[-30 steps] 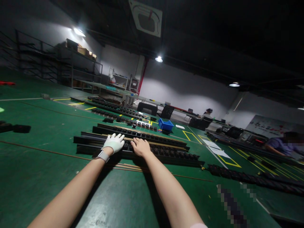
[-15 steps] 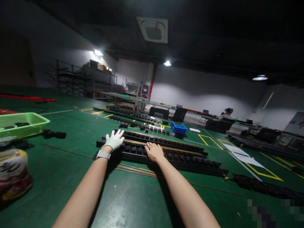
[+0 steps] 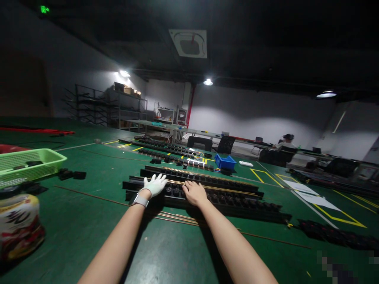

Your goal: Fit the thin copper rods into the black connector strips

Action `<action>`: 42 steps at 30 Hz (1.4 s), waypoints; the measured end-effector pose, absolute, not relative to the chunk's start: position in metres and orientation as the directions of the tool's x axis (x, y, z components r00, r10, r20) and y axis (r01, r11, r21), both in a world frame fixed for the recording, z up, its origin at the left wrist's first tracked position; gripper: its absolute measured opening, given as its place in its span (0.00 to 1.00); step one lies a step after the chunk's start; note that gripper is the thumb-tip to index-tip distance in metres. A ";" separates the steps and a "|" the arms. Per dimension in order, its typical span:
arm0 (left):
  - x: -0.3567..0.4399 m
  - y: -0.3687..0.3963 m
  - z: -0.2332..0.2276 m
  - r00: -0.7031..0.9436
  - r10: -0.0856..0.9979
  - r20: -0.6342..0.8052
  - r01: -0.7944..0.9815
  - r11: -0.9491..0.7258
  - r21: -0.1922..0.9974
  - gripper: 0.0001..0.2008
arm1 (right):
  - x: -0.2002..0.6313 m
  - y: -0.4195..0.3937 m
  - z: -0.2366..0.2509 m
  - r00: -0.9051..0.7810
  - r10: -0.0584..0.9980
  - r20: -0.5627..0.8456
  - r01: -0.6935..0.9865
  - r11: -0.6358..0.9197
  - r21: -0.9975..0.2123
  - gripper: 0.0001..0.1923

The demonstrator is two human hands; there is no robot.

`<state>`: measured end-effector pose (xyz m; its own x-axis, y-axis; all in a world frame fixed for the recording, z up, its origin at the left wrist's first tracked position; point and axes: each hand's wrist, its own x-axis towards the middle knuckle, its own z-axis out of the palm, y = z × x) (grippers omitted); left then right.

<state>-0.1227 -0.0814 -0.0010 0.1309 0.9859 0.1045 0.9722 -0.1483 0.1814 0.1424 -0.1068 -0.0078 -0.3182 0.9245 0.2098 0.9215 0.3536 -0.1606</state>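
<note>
Long black rails (image 3: 251, 215) lined with rows of round black parts (image 3: 227, 197) lie side by side on the green table. Thin brass-coloured rods (image 3: 233, 189) run lengthwise along them. My left hand (image 3: 155, 185), in a white glove, rests flat over the left part of the rails with its fingers spread. To its right, my bare right hand (image 3: 194, 193) lies over the rods and the front rail, fingers stretched forward. Neither hand visibly grips anything; what lies under the palms is hidden. Several loose rods (image 3: 177, 218) lie on the near side of the rails.
A green basket (image 3: 56, 159) and a printed bag (image 3: 22, 225) stand at the left. Beyond the rails are a blue bin (image 3: 225, 161) and more rows of black parts (image 3: 166, 144). White sheets (image 3: 314, 197) lie at the right. Far back, a person (image 3: 287, 144) sits.
My left hand has slid right along the rails, closer to my right hand. My right hand stays at nearly the same spot on the rails. The camera view has shifted slightly.
</note>
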 end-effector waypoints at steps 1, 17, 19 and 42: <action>-0.125 -0.081 0.000 0.131 0.984 0.122 0.972 -0.152 0.179 0.29 | 0.142 -0.107 -0.008 -0.316 0.925 0.209 0.922 0.352 -0.163 0.35; -0.083 -0.086 0.001 0.061 0.975 0.215 0.983 -0.096 0.156 0.37 | 0.143 -0.107 -0.008 -0.314 0.924 0.218 0.919 0.353 -0.173 0.35; -0.080 -0.087 -0.003 0.073 0.982 0.175 0.984 -0.100 0.148 0.35 | 0.143 -0.108 -0.008 -0.316 0.923 0.220 0.919 0.356 -0.173 0.34; -0.084 -0.076 -0.019 0.106 0.988 0.113 0.980 -0.124 0.159 0.40 | 0.144 -0.106 -0.008 -0.305 0.935 0.184 0.928 0.334 -0.161 0.35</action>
<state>-0.0837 -0.0763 -0.0191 0.1063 0.9879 0.1130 0.9796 -0.1235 0.1586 0.1436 -0.1058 -0.0076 -0.3046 0.9345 0.1839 0.9285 0.3344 -0.1614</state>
